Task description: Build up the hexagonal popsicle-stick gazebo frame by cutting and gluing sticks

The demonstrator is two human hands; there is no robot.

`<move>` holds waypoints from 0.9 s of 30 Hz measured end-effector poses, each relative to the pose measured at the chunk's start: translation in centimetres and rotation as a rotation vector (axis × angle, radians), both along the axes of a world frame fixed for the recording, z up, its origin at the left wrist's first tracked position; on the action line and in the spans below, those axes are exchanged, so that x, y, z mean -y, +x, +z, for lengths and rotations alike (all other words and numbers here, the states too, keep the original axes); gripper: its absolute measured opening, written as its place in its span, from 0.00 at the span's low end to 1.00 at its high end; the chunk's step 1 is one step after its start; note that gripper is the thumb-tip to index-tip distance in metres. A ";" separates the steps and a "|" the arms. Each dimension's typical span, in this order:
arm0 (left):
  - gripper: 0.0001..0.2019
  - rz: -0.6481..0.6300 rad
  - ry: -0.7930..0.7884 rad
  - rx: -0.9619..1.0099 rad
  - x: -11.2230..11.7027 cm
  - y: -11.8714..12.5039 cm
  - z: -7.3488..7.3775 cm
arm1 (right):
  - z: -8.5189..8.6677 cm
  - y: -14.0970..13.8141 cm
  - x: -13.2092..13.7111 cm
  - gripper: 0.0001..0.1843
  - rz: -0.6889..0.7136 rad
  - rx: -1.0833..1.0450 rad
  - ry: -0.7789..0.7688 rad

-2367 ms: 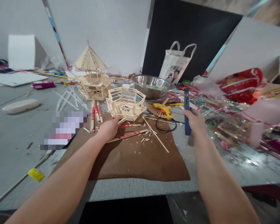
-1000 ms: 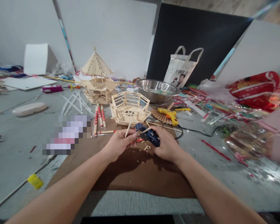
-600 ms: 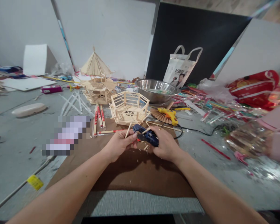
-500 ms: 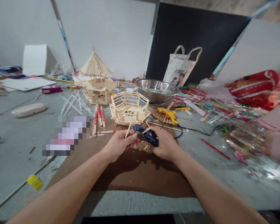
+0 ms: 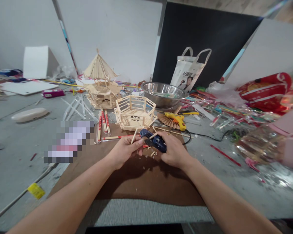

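Observation:
Over the brown mat, my left hand (image 5: pixel 125 151) is closed, pinching a thin wooden stick (image 5: pixel 134 136) that points up. My right hand (image 5: pixel 174 150) is wrapped round a dark blue hand cutter (image 5: pixel 158 143), whose dark flat end reaches my left fingertips. A short length of stick (image 5: pixel 153 135) lies across the cutter; which fingers touch it, I cannot tell. Small wood offcuts (image 5: pixel 153 153) are scattered on the mat beneath. Just beyond my hands stands an open, many-sided stick frame (image 5: pixel 136 113). Behind it to the left is a stick pavilion (image 5: pixel 101 81) with a pointed roof.
The brown mat (image 5: pixel 146 187) covers the near table. Red-banded packs of sticks (image 5: pixel 103 122) and a blurred-out phone (image 5: pixel 70 141) are left. A yellow glue gun (image 5: pixel 177 121), its black cord, a steel bowl (image 5: pixel 164 94) and a pink-lidded bottle (image 5: pixel 266 139) are right.
Almost nothing differs. The cutter and my right hand have shifted very slightly; both hands keep the same hold.

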State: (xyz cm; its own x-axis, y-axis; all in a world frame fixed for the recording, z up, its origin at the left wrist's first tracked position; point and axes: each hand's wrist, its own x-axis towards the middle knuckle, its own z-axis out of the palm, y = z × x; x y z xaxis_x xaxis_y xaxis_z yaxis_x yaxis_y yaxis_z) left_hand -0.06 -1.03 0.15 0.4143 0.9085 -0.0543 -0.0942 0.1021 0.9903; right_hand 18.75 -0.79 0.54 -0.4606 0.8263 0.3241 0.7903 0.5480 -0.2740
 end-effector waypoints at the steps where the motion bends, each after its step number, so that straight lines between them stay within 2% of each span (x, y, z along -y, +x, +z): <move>1: 0.15 -0.001 -0.001 0.001 0.0 0.0 0.0 | 0.0 0.0 0.0 0.26 0.000 0.002 -0.002; 27: 0.17 -0.015 -0.002 0.000 0.0 0.1 0.1 | 0.1 0.0 0.0 0.28 0.007 0.013 -0.019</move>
